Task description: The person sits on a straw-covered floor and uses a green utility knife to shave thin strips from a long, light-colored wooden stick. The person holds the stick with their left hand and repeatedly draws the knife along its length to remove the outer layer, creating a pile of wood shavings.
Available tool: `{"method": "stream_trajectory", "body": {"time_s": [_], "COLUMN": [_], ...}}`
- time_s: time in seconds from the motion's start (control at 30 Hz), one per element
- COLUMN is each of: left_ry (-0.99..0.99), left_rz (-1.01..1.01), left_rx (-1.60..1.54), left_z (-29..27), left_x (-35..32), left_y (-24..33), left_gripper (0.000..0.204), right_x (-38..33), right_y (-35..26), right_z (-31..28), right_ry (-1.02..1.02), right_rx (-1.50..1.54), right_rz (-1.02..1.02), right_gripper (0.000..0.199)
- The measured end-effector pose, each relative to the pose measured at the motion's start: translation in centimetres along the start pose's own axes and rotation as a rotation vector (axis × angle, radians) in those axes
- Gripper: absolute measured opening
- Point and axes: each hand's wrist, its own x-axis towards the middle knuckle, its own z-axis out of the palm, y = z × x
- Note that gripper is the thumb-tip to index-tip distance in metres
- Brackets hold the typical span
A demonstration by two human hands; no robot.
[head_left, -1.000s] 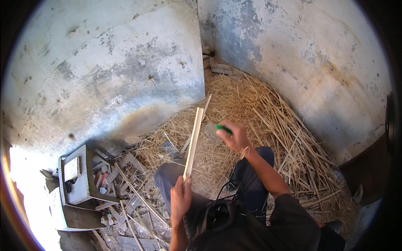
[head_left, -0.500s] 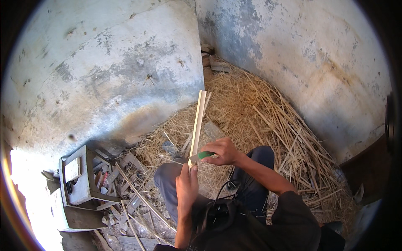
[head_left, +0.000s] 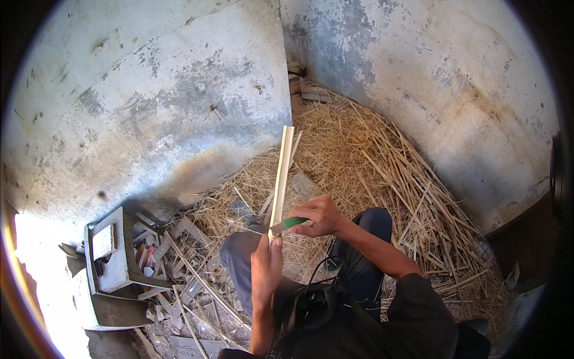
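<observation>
Two hands, knife [head_left: 286, 225] at strip [head_left: 281, 176] edge

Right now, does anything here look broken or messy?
Yes. Broken wood scraps lie scattered around a small wooden stool at the left, and the walls are stained and patchy. Straw is heaped in the corner.

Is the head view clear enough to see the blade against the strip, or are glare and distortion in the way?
Head view: left hand, pale strip and green-handled knife in right hand are evenly lit; sunlight blows out the lower left beside the grey box; walls bow near the rim.
</observation>
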Motion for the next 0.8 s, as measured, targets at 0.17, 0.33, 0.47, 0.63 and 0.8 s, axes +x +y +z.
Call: {"method": "stream_trajectory", "body": {"time_s": [0.17,0.33,0.47,0.63,0.8], "left_ry": [-0.005,-0.039,-0.059,-0.062,-0.085], "left_rz": [0.022,-0.034,-0.068,-0.101,-0.123], "left_rx": [0.066,0.028,-0.017,-0.025,-0.046], "left_z": [-0.2,-0.3,-0.4,-0.7,-1.1], "left_x": [0.0,-0.1,-0.3,-0.9,-1.2], "left_y": [0.1,0.1,-0.5,-1.1,-0.9], "left_gripper": [0.021,0.023,0.025,0.025,0.026], "right_x": [0.1,0.4,0.4,0.3,0.4], "right_y": [0.1,-0.1,-0.2,0.6,0.6], "right_z": [0.0,-0.6,-0.8,-1.1,-1.1], "right_ry": [0.033,0.034,0.054,0.078,0.054], "right_rx": [-0.054,-0.124,-0.142,-0.171,-0.193], "right_rz": [0.0,-0.024,-0.028,-0.021,-0.051], "right_gripper": [0.039,0.036,0.036,0.038,0.039]}}
